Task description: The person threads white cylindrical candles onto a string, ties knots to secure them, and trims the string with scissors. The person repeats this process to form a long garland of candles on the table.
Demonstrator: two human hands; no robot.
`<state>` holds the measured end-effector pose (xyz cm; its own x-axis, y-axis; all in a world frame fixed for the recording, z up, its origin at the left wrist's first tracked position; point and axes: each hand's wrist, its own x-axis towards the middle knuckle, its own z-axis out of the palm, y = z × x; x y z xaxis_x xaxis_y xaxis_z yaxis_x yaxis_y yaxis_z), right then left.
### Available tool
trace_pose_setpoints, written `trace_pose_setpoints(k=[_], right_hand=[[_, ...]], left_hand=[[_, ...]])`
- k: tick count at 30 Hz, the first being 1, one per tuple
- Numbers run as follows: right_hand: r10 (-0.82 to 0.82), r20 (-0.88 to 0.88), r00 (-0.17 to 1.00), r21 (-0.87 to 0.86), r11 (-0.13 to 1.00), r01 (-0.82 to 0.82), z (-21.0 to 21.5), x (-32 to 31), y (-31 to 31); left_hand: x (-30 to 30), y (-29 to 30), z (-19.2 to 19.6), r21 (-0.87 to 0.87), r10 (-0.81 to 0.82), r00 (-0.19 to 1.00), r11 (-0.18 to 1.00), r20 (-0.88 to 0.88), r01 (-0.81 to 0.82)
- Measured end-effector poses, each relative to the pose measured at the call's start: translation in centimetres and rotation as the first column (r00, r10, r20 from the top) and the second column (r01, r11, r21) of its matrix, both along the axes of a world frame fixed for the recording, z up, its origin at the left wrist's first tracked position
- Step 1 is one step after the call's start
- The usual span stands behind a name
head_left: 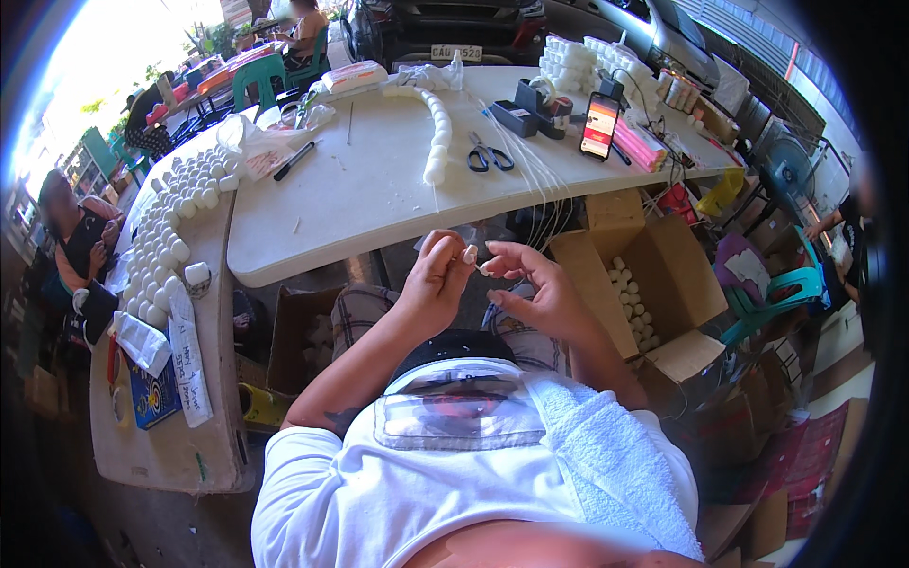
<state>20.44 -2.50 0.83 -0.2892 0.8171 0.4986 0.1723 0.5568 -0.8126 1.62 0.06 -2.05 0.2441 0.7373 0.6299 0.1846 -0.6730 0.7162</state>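
My left hand (pixel 440 273) is closed, its fingertips pinching a small white piece (pixel 470 254) in front of my chest, just off the table's near edge. My right hand (pixel 535 284) is beside it, thumb and fingers apart, the index fingertip close to a small pale bit by the left fingers. On the table, a curved strand of white rounded pieces (pixel 439 137) stretches away from me. A thin thread runs from its near end toward my left hand. Scissors with dark handles (pixel 490 157) lie right of the strand.
Rows of white rounded pieces (pixel 156 232) cover the left table. An open cardboard box (pixel 677 275) with similar pieces stands at my right. A phone (pixel 599 126), a black tape dispenser (pixel 542 112), loose white cords (pixel 535 156) and a marker (pixel 294 161) are on the table. A person (pixel 80 232) sits at left.
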Motion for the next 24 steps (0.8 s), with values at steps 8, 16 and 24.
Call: trace_pose_setpoints(k=[8,16,24], right_hand=[[-0.167,0.313,0.935,0.330,0.942,0.058,-0.2,-0.5,0.8],[-0.153,0.394,0.906,0.308,0.951,0.026,0.0,0.6,0.2],[0.071,0.098,0.993,0.088,0.993,-0.080,-4.1,-4.9,1.6]], left_hand=[[-0.2,-0.8,0.4,-0.057,0.013,0.998,0.998,-0.064,-0.016],[-1.8,-0.7,-0.2,-0.172,0.002,1.000,0.985,-0.007,-0.003],[-2.8,-2.1,1.6,-0.250,-0.159,0.970,0.947,0.186,0.203]])
